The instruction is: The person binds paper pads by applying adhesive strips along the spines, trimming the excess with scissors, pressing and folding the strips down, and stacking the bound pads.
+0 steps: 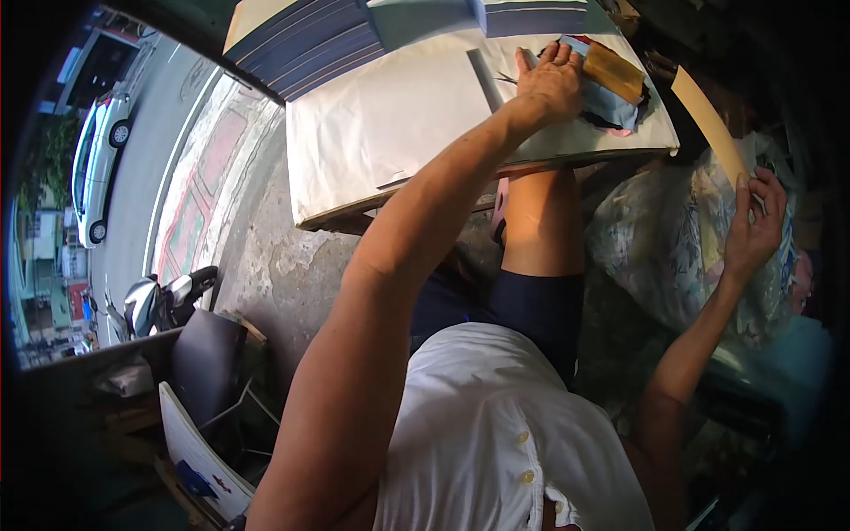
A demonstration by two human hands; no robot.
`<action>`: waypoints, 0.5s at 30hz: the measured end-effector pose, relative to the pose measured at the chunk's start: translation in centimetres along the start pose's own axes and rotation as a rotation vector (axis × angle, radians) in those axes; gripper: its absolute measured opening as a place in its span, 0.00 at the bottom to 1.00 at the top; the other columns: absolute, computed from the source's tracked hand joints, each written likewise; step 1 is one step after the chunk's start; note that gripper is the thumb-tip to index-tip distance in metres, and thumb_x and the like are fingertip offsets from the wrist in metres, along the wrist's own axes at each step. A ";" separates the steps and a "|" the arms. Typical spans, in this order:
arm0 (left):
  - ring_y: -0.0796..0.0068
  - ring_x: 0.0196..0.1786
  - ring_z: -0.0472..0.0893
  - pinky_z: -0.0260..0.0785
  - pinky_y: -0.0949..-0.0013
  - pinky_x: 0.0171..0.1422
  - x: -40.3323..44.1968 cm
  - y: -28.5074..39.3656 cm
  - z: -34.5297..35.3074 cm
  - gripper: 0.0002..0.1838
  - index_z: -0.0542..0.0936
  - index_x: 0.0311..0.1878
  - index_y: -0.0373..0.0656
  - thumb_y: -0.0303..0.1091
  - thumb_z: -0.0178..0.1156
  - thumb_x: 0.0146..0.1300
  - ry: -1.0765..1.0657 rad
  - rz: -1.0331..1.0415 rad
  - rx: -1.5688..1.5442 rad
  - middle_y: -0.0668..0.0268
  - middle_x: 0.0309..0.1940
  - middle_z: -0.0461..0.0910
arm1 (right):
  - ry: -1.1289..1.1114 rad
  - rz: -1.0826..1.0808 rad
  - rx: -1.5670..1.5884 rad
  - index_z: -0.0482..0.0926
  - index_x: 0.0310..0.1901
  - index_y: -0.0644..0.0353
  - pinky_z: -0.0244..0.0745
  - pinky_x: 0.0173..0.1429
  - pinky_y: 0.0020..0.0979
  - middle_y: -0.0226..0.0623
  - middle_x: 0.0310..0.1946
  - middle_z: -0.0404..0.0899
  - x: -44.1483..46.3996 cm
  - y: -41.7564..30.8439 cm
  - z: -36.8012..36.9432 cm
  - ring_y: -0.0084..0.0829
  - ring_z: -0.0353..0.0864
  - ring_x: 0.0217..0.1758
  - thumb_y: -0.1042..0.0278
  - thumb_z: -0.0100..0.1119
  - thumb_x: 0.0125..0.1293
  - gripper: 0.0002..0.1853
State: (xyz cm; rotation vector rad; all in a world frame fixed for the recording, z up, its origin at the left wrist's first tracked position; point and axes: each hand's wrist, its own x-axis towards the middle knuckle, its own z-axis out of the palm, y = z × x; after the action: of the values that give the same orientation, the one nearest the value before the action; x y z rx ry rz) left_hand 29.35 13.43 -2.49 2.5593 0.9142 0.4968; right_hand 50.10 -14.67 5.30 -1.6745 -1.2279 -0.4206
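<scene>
My left hand [551, 81] lies with its fingers spread at the edge of a pile of folded light-blue cloth [611, 108]. A yellow-brown block [615, 73] rests on this pile, just right of my fingertips. Small dark pointed tips [507, 79] show beside the thumb; the rest of that thing cannot be made out. Off the table's right side, my right hand [757, 212] pinches the lower end of a long, slightly curved tan strip [708, 124], which looks like paper or card. The strip's other end points up and to the left.
A white-covered table [323, 190] carries a large white sheet [407, 115], a narrow grey bar [483, 80] and dark-blue stacks [310, 49]. Clear plastic bags [673, 230] stand at right. A chair [208, 354], a motorbike [164, 301] and the street with a white car [99, 168] are at left.
</scene>
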 end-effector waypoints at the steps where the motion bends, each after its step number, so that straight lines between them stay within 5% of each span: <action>1: 0.57 0.87 0.54 0.37 0.21 0.81 0.1 0.3 -0.1 0.34 0.67 0.78 0.44 0.40 0.53 0.70 0.023 -0.021 -0.005 0.58 0.84 0.60 | -0.023 -0.012 -0.029 0.83 0.45 0.68 0.83 0.59 0.33 0.39 0.58 0.80 0.5 -0.7 -0.2 0.29 0.82 0.58 0.77 0.66 0.73 0.04; 7: 0.52 0.81 0.65 0.46 0.26 0.81 -0.4 1.7 -2.1 0.31 0.77 0.72 0.54 0.40 0.63 0.63 0.111 -0.219 -0.197 0.56 0.74 0.74 | -0.038 -0.326 -0.184 0.84 0.46 0.67 0.84 0.56 0.31 0.41 0.55 0.82 3.0 -6.8 -1.5 0.30 0.85 0.52 0.80 0.66 0.71 0.04; 10: 0.48 0.71 0.76 0.62 0.41 0.79 -3.7 1.5 -4.2 0.40 0.77 0.72 0.53 0.41 0.76 0.54 0.531 0.031 -0.123 0.51 0.67 0.79 | -0.100 -0.461 -0.037 0.83 0.46 0.70 0.83 0.60 0.36 0.50 0.56 0.80 3.1 -11.0 -2.1 0.39 0.83 0.57 0.83 0.62 0.72 0.04; 15: 0.57 0.78 0.70 0.60 0.46 0.79 -16.9 -1.9 -12.9 0.51 0.63 0.83 0.50 0.34 0.76 0.57 0.070 0.328 -1.031 0.55 0.75 0.73 | -0.256 -0.471 0.192 0.83 0.45 0.70 0.80 0.58 0.36 0.54 0.55 0.79 1.6 -18.2 -0.5 0.36 0.81 0.54 0.82 0.65 0.68 0.06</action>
State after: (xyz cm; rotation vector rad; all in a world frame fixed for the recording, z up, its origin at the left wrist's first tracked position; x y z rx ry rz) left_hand 10.34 6.64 4.44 1.7185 0.1309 0.8693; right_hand 35.14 -14.07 15.83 -1.2958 -1.8045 -0.3620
